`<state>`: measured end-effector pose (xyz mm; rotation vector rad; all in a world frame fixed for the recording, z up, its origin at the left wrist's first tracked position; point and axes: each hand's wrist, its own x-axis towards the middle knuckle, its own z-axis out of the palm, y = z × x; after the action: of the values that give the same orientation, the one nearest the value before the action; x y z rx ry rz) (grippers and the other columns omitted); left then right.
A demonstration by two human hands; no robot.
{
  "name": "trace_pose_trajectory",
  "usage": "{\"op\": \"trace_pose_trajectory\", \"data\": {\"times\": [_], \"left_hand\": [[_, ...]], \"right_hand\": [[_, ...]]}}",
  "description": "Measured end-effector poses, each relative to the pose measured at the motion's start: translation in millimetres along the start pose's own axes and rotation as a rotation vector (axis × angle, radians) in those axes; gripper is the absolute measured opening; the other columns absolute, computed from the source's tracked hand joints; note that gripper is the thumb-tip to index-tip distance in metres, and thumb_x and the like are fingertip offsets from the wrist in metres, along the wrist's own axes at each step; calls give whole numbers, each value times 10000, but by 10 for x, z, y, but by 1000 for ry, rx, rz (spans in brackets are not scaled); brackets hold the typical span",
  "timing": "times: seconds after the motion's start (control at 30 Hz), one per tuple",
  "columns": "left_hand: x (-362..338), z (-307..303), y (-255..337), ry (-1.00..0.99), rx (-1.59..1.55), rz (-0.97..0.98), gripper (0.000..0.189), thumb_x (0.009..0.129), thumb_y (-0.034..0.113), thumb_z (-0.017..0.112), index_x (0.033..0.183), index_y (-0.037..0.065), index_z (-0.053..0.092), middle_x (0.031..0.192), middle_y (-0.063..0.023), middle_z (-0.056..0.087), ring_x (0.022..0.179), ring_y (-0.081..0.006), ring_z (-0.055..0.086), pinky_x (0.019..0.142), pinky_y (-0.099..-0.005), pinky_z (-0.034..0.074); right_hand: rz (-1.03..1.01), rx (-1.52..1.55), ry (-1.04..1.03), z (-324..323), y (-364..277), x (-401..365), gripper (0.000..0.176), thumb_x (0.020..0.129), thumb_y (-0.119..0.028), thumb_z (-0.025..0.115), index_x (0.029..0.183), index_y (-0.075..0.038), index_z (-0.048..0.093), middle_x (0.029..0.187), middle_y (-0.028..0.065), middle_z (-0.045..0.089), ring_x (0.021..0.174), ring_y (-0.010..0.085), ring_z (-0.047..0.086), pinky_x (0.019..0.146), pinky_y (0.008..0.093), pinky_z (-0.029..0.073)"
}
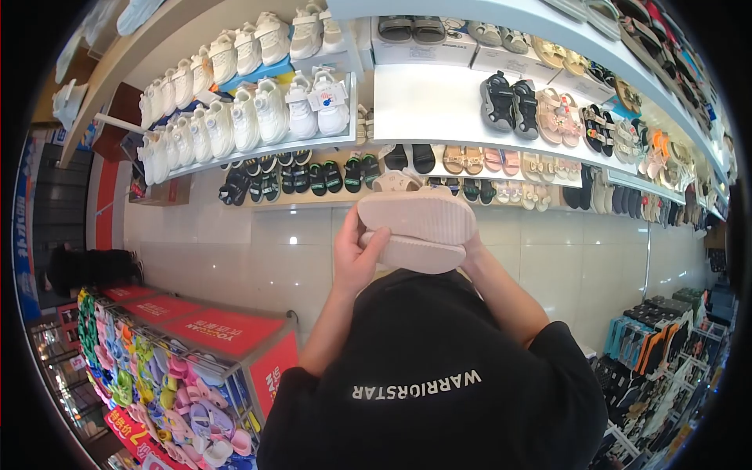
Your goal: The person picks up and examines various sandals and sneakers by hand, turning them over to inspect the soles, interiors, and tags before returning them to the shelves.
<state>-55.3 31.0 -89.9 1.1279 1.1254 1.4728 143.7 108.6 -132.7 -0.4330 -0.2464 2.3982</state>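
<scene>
A pair of pale pinkish-beige sandals (pixel 419 215) is held up in front of my chest, ribbed soles facing me, one above the other. Part of a strapped upper shows at the top edge. My left hand (pixel 357 249) grips the left end, its thumb lying across the soles. At the other end, my right hand (pixel 475 249) holds the sandals from behind; most of its fingers are hidden. Both hands touch the same pair.
White sneakers (pixel 270 110) line a shelf at upper left. Sandals (pixel 513 102) fill shelves ahead and right. A bin of colourful clogs (pixel 192 399) stands lower left, beside a red-topped counter (pixel 227 325). Hanging packs of socks or similar goods (pixel 646 341) are at lower right.
</scene>
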Motion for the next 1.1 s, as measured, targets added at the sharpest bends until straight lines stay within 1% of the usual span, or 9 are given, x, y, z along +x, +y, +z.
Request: {"op": "trace_pose_trajectory", "data": {"times": [0.07,0.13,0.17,0.27,0.77,0.83,0.93,1.0,1.1], "left_hand": [[13,2,-68,67,7,5,594,984,106,600,1493,-41,331,1432,-161,505,1323,-238,501,1082,-361,408],[-29,-13,-135,131,11,8,625,1006,157,578,1523,-33,282,1486,-163,458,1368,-251,464,1104,-374,394],[-54,-38,-171,52,-307,-69,665,1019,250,562,1538,-22,249,1514,-163,424,1395,-264,432,1120,-391,385],[-176,-94,-269,-179,-764,-167,750,1024,475,514,1538,-5,254,1509,-168,425,1387,-283,447,1128,-425,402],[-215,-153,-387,-116,-895,-230,579,1063,366,449,1484,-13,328,1421,-185,504,1294,-299,539,1078,-448,457],[-133,-147,-426,49,-763,-354,526,1097,373,327,1486,19,352,1438,-177,496,1309,-300,528,1084,-459,457],[81,-154,-387,126,-494,-657,472,1103,293,346,1457,-19,370,1432,-195,489,1317,-294,518,1085,-455,462],[62,-167,-581,65,-530,-675,451,1100,265,356,1439,-32,382,1429,-200,485,1315,-295,518,1089,-456,463],[3,-155,-699,2,-635,-701,438,1091,243,375,1428,-37,384,1430,-200,477,1310,-306,519,1105,-465,454]], "right_hand": [[-2,-97,112,243,-131,-29,478,978,-400,539,1306,-59,606,1263,144,664,1094,264,683,908,426,577],[-188,-1537,-76,555,-345,-48,312,822,-292,696,988,-29,707,988,128,731,841,245,725,699,398,578],[-554,-1673,-79,739,-266,-24,241,646,-216,754,769,-26,673,773,116,680,644,271,671,573,398,526],[-806,-1947,-157,850,-157,26,275,604,-221,752,796,-38,678,756,118,650,652,300,653,595,396,534],[-964,-2059,-134,887,87,133,304,612,-245,774,836,-60,683,819,85,667,727,289,661,672,402,549],[-963,-2082,-75,710,127,216,307,624,-250,771,844,-57,681,825,93,668,736,292,663,684,405,550],[-687,-2102,87,123,275,422,313,679,-291,744,845,-33,679,845,133,678,767,320,673,713,423,554],[-316,-2044,244,-153,361,517,348,730,-329,704,855,-5,678,864,176,687,803,355,681,728,457,553],[-210,-2097,273,-121,324,427,367,749,-338,682,862,10,681,878,202,694,822,374,683,746,477,552]]}}
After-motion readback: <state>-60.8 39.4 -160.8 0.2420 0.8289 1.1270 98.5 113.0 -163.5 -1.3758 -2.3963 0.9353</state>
